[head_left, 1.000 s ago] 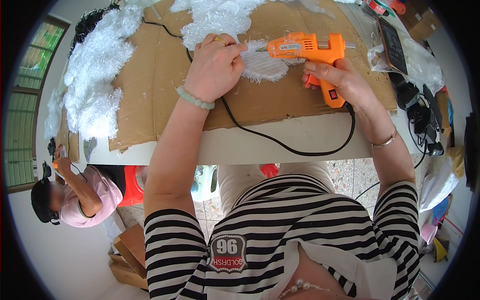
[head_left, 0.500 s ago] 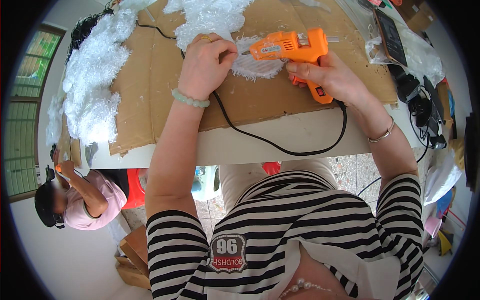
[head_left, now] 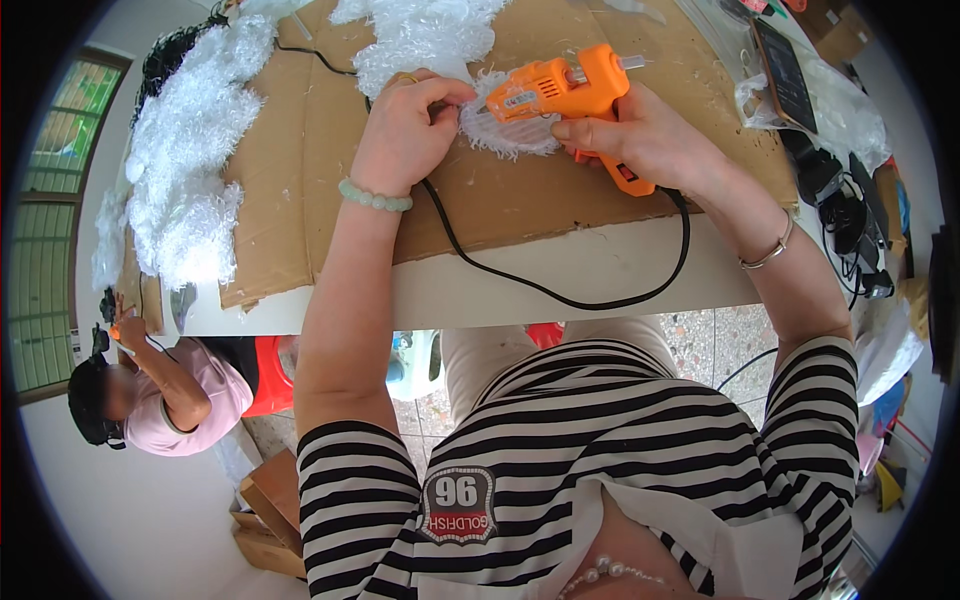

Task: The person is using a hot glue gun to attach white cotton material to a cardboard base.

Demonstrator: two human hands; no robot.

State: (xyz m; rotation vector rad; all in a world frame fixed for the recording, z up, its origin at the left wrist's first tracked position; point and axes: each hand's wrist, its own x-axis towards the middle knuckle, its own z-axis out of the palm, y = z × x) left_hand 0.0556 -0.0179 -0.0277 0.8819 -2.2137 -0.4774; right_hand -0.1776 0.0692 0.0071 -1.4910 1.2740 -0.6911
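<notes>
A white fringed pad (head_left: 512,138) lies on cardboard (head_left: 560,205), between the two hands. At its nine o'clock is the left hand (head_left: 408,130), thumb and forefinger bent close together by the pad's edge; whether they pinch it cannot be told. At three o'clock the right hand (head_left: 648,140) is wrapped around the handle of an orange glue gun (head_left: 555,88), whose front points between eight and nine o'clock, over the pad. A clear glue stick (head_left: 632,62) juts from the gun's back. The gun's side bears a small pale label (head_left: 520,101), its print too small to read. White tinsel cloth (head_left: 425,40) lies near eleven o'clock, a phone (head_left: 782,75) between two and three. Toward six o'clock, the striped shirt (head_left: 630,430) carries a badge (head_left: 458,505) with upside-down letters and numerals.
</notes>
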